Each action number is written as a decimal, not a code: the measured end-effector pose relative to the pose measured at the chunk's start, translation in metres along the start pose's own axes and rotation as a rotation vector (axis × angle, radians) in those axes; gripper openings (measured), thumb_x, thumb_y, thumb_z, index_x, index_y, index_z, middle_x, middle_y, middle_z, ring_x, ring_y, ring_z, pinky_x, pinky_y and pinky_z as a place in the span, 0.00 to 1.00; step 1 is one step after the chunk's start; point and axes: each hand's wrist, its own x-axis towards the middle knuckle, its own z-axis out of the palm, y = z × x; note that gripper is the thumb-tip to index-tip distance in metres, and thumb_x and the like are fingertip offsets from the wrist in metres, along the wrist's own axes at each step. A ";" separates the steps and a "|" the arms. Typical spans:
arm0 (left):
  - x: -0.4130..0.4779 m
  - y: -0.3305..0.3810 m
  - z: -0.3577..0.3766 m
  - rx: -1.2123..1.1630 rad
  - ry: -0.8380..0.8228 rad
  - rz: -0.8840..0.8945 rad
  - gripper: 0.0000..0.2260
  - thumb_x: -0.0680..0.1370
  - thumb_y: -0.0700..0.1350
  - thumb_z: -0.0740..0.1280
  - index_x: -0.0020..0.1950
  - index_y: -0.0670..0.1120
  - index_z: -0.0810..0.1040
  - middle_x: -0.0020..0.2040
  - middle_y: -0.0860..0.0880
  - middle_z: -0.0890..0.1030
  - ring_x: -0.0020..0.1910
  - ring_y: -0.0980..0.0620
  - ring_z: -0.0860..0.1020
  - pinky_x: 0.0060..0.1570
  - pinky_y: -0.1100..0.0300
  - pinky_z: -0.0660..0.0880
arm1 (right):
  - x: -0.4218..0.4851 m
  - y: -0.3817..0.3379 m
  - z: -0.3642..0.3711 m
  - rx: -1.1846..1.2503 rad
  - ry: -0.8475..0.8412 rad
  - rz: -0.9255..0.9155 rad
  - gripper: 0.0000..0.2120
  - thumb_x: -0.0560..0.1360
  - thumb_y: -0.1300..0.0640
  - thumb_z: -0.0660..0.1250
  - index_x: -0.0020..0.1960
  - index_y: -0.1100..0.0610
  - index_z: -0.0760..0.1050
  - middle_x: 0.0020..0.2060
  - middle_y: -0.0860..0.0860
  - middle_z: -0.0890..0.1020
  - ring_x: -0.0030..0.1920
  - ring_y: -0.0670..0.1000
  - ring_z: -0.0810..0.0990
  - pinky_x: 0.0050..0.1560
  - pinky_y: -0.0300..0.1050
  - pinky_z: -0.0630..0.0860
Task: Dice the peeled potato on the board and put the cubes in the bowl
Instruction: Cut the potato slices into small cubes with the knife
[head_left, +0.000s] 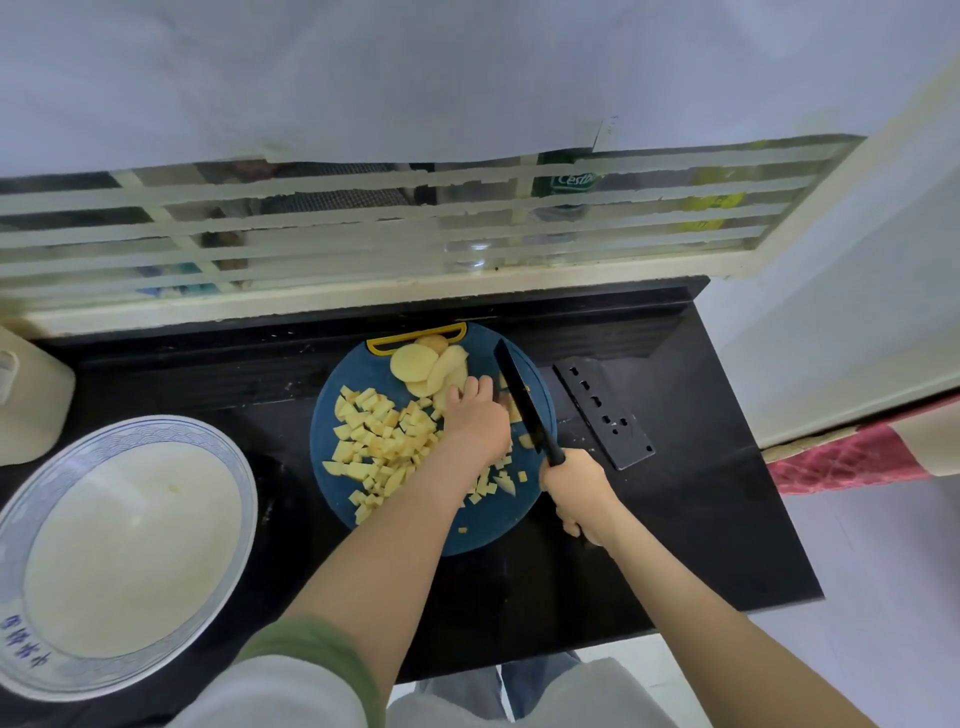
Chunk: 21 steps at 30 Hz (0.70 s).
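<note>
Head cam: mid-dice. Left hand (475, 423) fingers pressed down on potato slices (428, 366) on the blue cutting board (332, 415); right hand (574, 486) wrapped round the black knife (524, 402). Cubes (379, 441) piled there, bowl (124, 551) on the bench looks empty. Next I'd guess: finish slices, then scoop.

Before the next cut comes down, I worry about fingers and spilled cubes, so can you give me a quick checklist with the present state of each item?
1. Right hand gripped on the knife handle: ok.
2. Left hand fingertips clear of the blade: cannot tell, they lie very close beside it.
3. Piece under the left hand held steady: cannot tell, the hand hides it.
4. Potato slices still waiting at the far side of the cutting board: ok.
5. Cubes all on the board: ok, though some lie near its edge.
6. Bowl within reach to the left, no cubes in it yet: ok.
</note>
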 end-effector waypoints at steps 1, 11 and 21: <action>-0.002 -0.002 -0.001 -0.015 0.003 0.003 0.21 0.78 0.45 0.61 0.71 0.48 0.67 0.66 0.44 0.64 0.66 0.43 0.60 0.64 0.48 0.59 | -0.001 -0.003 -0.002 0.016 0.016 -0.021 0.07 0.78 0.61 0.56 0.43 0.58 0.70 0.31 0.54 0.68 0.24 0.49 0.63 0.22 0.39 0.62; -0.017 -0.029 0.001 -0.253 0.130 -0.003 0.22 0.80 0.43 0.55 0.75 0.52 0.63 0.70 0.49 0.67 0.68 0.47 0.61 0.64 0.50 0.56 | 0.020 -0.008 -0.016 -0.095 0.106 -0.105 0.10 0.79 0.57 0.58 0.46 0.59 0.76 0.35 0.55 0.77 0.29 0.52 0.70 0.25 0.42 0.68; -0.028 -0.018 0.023 -0.062 0.183 0.343 0.22 0.78 0.39 0.58 0.72 0.50 0.67 0.69 0.52 0.69 0.68 0.50 0.63 0.65 0.50 0.54 | 0.012 0.000 0.001 0.149 -0.100 0.011 0.03 0.74 0.65 0.57 0.44 0.60 0.69 0.27 0.54 0.65 0.19 0.49 0.60 0.21 0.37 0.60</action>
